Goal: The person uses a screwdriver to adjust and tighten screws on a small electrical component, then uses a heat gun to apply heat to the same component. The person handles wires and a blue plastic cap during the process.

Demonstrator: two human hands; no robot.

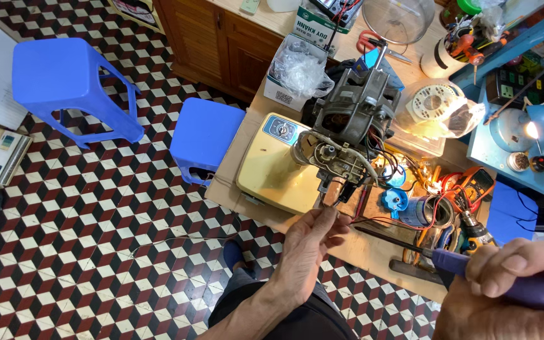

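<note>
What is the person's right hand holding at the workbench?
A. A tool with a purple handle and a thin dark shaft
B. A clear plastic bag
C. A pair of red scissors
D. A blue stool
A: the right hand grips a purple-handled tool, its thin dark shaft pointing toward the wires that the left hand pinches below the motor.

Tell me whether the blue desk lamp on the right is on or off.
On. The bulb inside the blue desk lamp shows a bright glowing spot under its shade.
</note>
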